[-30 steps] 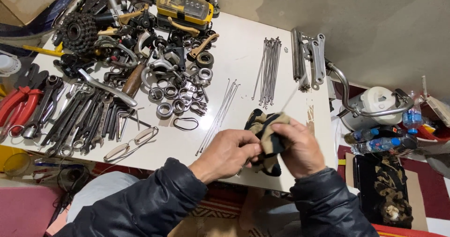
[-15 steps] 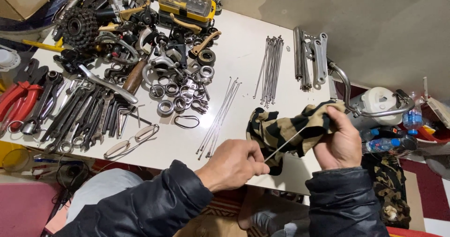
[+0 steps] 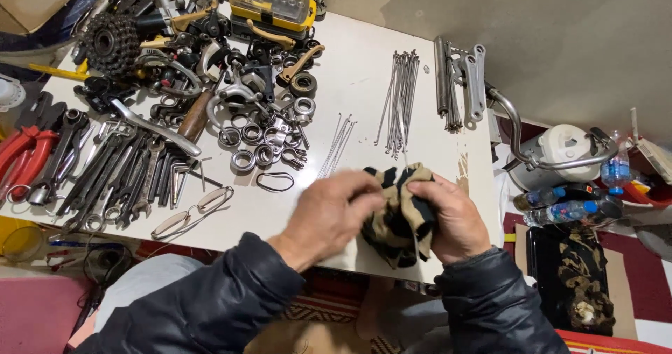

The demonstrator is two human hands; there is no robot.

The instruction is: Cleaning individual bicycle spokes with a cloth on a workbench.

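Both hands meet over the front right of a white table [image 3: 364, 81]. My right hand [image 3: 455, 217] grips a bunched tan and black striped rag [image 3: 399, 217]. My left hand [image 3: 332, 210] is closed against the rag's left side; a thin metal spoke [image 3: 406, 159] pokes out of the rag's top. Whether the left fingers pinch the spoke or the rag is hidden. Two bundles of loose spokes lie just beyond: a small bundle [image 3: 336, 144] and a larger one [image 3: 399, 102].
Wrenches [image 3: 112, 172], red pliers [image 3: 24, 154], a cog cluster [image 3: 112, 43], bearing rings [image 3: 259, 140], glasses [image 3: 189, 210] and a yellow bit case [image 3: 273, 1] crowd the table's left. Crank arms [image 3: 462, 78] lie far right. A white kettle [image 3: 560, 151] and bottles [image 3: 560, 207] stand beside the table.
My hands were pulled apart, the right drawing the rag along a spoke held by the left. Now they have come back together with the rag bunched between them.
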